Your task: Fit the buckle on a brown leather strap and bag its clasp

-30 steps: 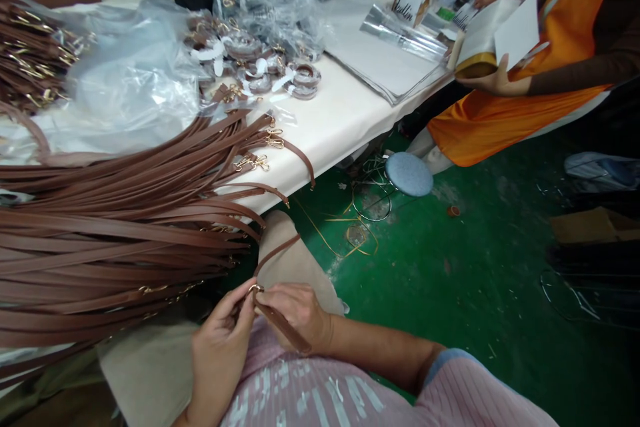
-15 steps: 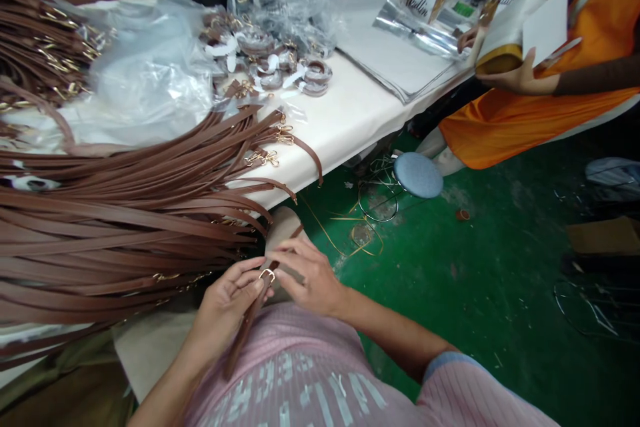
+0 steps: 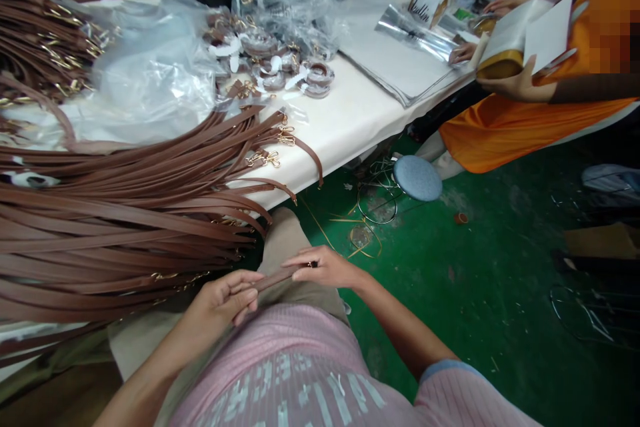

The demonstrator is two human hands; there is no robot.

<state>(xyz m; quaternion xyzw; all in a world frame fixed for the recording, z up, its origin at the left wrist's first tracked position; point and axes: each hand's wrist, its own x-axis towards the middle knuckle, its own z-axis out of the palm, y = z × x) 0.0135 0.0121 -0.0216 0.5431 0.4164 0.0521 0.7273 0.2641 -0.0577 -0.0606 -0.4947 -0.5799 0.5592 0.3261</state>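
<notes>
A brown leather strap (image 3: 275, 278) stretches between my two hands above my lap. My left hand (image 3: 227, 300) pinches one part of it between thumb and fingers. Farther right, my right hand (image 3: 325, 267) grips the strap too, with a small dark and gold piece, probably the buckle, showing at its fingers. Most of that piece is hidden. To the left of my hands, a thick pile of brown straps (image 3: 125, 227) lies on the table, with gold clasps (image 3: 265, 159) at several ends.
Clear plastic bags (image 3: 150, 73) and coiled wrapped straps (image 3: 317, 79) lie on the white table (image 3: 345, 133). A round blue stool (image 3: 418, 177) stands on the green floor. At the right, a person in an orange garment (image 3: 495, 127) holds a yellow-and-white item (image 3: 510, 40).
My hands have moved apart, the right one shifting rightward. The gold buckle between them no longer shows there; a stretch of strap now spans the gap.
</notes>
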